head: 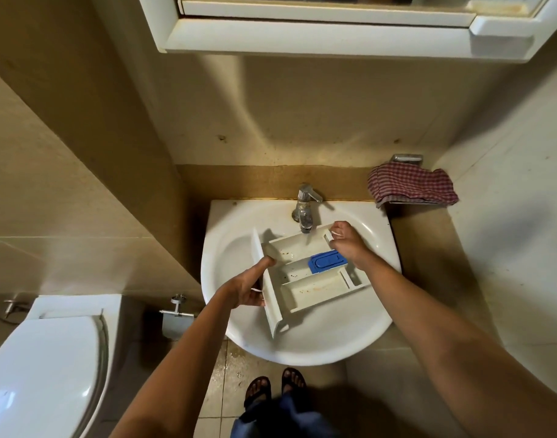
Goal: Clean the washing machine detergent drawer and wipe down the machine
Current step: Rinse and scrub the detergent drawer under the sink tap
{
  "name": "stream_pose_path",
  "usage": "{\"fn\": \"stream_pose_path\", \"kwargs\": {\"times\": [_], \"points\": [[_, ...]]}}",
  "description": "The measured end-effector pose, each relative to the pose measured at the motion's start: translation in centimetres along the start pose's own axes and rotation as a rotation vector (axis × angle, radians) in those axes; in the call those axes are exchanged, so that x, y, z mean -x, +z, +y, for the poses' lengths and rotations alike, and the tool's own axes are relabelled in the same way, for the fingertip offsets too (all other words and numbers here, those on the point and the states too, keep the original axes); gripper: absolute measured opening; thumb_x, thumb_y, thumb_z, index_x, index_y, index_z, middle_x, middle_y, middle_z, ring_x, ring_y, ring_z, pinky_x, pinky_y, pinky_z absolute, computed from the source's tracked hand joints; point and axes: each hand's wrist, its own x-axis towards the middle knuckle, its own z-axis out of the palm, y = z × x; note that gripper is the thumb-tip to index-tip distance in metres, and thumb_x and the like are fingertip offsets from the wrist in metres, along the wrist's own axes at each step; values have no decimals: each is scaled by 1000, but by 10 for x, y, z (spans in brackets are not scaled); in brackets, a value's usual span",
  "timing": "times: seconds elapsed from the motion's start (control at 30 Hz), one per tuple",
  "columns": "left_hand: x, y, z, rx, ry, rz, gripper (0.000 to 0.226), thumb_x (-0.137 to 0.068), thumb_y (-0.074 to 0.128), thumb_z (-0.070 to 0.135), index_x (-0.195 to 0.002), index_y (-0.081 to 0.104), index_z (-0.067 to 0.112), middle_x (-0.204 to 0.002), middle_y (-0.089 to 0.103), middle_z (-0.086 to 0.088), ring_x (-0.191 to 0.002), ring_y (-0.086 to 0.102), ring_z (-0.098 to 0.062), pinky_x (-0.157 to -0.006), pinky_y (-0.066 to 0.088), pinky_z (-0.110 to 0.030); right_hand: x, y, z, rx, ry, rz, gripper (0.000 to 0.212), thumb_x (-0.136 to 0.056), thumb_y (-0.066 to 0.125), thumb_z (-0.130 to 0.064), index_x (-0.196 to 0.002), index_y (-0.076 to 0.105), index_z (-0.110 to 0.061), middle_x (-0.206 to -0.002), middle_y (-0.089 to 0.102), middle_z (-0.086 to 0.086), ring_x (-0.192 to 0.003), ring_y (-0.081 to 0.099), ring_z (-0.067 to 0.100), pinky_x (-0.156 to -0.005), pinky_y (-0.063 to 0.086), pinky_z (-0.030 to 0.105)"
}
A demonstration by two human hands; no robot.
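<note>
A white detergent drawer [305, 289] with a blue insert [327, 261] lies across the white sink basin [318, 343], under the chrome tap [305, 210]. Brown specks and stains dot its compartments. My left hand [248, 286] grips the drawer's front panel at the left end, thumb over the edge. My right hand [346, 241] holds the drawer's back end by the tap. No water is visibly running. The washing machine is out of view.
A red checked cloth [410, 186] hangs on a wall holder right of the tap. A toilet [46, 368] with its lid down stands at the left, a paper holder [176, 314] beside it. A mirror cabinet [334, 30] hangs overhead. My sandalled feet [275, 387] stand below the basin.
</note>
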Motion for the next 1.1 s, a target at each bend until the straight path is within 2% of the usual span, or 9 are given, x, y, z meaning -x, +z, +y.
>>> {"fn": "stream_pose_path", "kwargs": {"times": [0.1, 0.17, 0.27, 0.4, 0.57, 0.63, 0.8, 0.93, 1.1], "points": [[-9, -4, 1, 6, -8, 0, 70, -66, 55, 65, -106, 67, 9, -96, 64, -12, -79, 64, -27, -77, 59, -36, -2, -2, 8, -49, -3, 38, 55, -83, 51, 14, -132, 38, -5, -136, 48, 13, -129, 45, 25, -94, 41, 28], [-16, -4, -1, 8, 1, 2, 68, -77, 51, 67, -112, 66, 10, -100, 64, -13, -86, 64, -28, -85, 58, -39, -2, -6, 13, -76, -5, 91, 48, -82, 53, 13, -123, 42, -9, -122, 53, 10, -118, 51, 22, -87, 42, 27], [-23, 1, -1, 14, 28, 21, 63, -86, 45, 67, -114, 65, 14, -102, 66, -10, -86, 66, -25, -85, 58, -38, -1, -10, 17, -87, -40, 198, 34, -81, 57, 9, -105, 45, -13, -102, 55, 7, -97, 54, 19, -78, 41, 26], [-26, 7, 5, 2, 40, 67, 70, -83, 44, 74, -114, 65, 15, -101, 71, -10, -85, 69, -25, -79, 59, -36, -2, -10, 22, -97, -42, 374, 20, -83, 63, -2, -94, 51, -13, -90, 60, 6, -83, 55, 19, -67, 41, 23], [-27, 10, 7, 34, 19, 53, 68, -77, 47, 80, -106, 67, 22, -101, 72, -8, -88, 69, -26, -71, 58, -33, 6, -11, 25, -124, -129, 534, 12, -87, 63, -5, -85, 52, -9, -81, 59, 7, -76, 53, 18, -56, 35, 1], [-29, 11, 8, 31, 16, 22, 65, -77, 49, 79, -107, 67, 24, -102, 73, -7, -91, 70, -27, -72, 58, -34, 9, -11, 26, -128, -130, 584, 11, -87, 63, -6, -84, 53, -10, -81, 59, 6, -76, 52, 17, -56, 35, 2], [-31, 5, 6, 1, 53, 86, 62, -82, 54, 69, -108, 66, 14, -91, 70, -6, -81, 69, -27, -71, 58, -34, 7, -6, 22, -182, -48, 526, 10, -87, 63, -6, -89, 54, -11, -87, 60, 6, -82, 55, 17, -62, 40, 16], [-26, -7, -3, 15, 100, 178, 65, -79, 58, 68, -106, 64, 8, -98, 68, -9, -84, 69, -28, -63, 55, -31, -3, 5, 12, -238, -52, 458, 9, -86, 63, -4, -90, 57, -10, -89, 62, 7, -83, 56, 17, -66, 41, 13], [-19, -7, -9, 47, 146, 252, 65, -76, 63, 66, -104, 63, 7, -102, 66, -11, -85, 68, -27, -58, 54, -29, -12, 11, 8, -291, -1, 412, 14, -85, 63, -6, -80, 56, -17, -90, 64, 7, -81, 57, 20, -73, 45, 25]]}}
